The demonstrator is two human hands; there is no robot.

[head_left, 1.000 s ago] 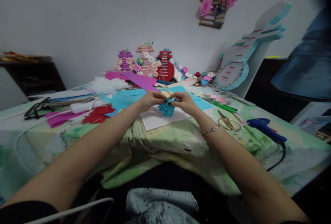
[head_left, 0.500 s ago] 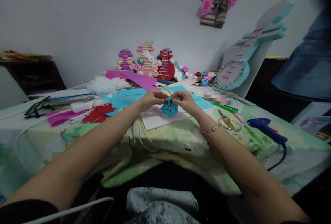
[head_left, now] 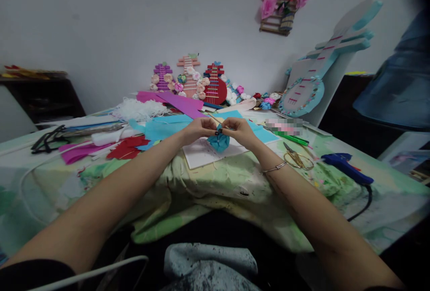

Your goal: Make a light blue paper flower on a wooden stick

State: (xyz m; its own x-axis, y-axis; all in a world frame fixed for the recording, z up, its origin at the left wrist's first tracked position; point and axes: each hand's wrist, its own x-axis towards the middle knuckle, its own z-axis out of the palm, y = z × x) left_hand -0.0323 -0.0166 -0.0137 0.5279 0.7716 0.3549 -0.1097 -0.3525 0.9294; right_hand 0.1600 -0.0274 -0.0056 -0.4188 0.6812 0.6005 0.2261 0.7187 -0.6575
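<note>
A crumpled blue paper flower [head_left: 219, 143] is held up between my two hands, over a white sheet [head_left: 198, 156]. My left hand [head_left: 199, 130] pinches its upper left edge between thumb and fingers. From the other side my right hand [head_left: 241, 131] pinches it too, and the fingertips of both hands nearly meet at the top. Just behind the flower a thin stick [head_left: 213, 117] pokes up; whether a hand holds it I cannot tell. Blue paper sheets [head_left: 164, 126] lie behind and to the left of the hands.
Right of my arm lie gold-handled scissors [head_left: 297, 158], a blue glue gun [head_left: 349, 168] with its cord, and a green pen [head_left: 292, 138]. On the left are black glasses [head_left: 49, 139], red paper [head_left: 129, 148] and white shredded strands [head_left: 139, 109]. Decorated model lutes [head_left: 215, 87] stand along the wall.
My fingertips have come slightly closer together at the flower's top, and the flower has shifted a little to the left. Everything else stays as it was.
</note>
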